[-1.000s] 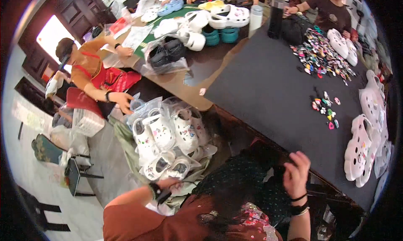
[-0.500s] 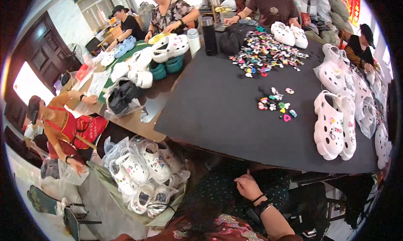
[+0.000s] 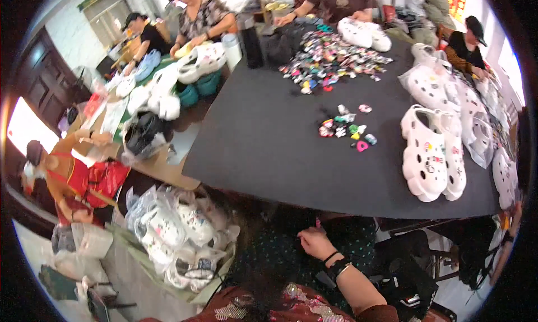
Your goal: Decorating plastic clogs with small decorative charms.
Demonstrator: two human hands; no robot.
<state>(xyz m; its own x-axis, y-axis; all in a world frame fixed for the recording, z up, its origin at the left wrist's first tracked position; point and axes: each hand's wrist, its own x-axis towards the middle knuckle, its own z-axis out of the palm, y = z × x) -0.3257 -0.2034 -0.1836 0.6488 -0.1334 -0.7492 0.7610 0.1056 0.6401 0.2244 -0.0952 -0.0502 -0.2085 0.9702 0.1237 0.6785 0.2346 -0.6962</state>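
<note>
My right hand (image 3: 317, 243) is low over my dark dotted lap, below the table's front edge, with a black band and a watch on its wrist. Its fingers are curled closed; what they hold, if anything, is hidden. A small pinkish tip shows just above them, too small to name. My left hand cannot be made out. On the black tabletop (image 3: 252, 154) lies a small group of colourful shoe charms (image 3: 340, 130), with a far larger charm heap (image 3: 336, 58) behind. A pair of white clogs (image 3: 424, 159) fitted with charms stands at the right.
Bagged white clogs (image 3: 168, 232) are heaped on the left below the table. More wrapped clogs (image 3: 431, 86) line the right side. A black bottle (image 3: 250, 42) stands at the table's far left corner. Several people work around; one in a red apron (image 3: 106, 182) is at left.
The view has shifted, so the table and shoes appear further left and higher. My right hand stays curled over my lap. Another person's hand shows at the right edge.
</note>
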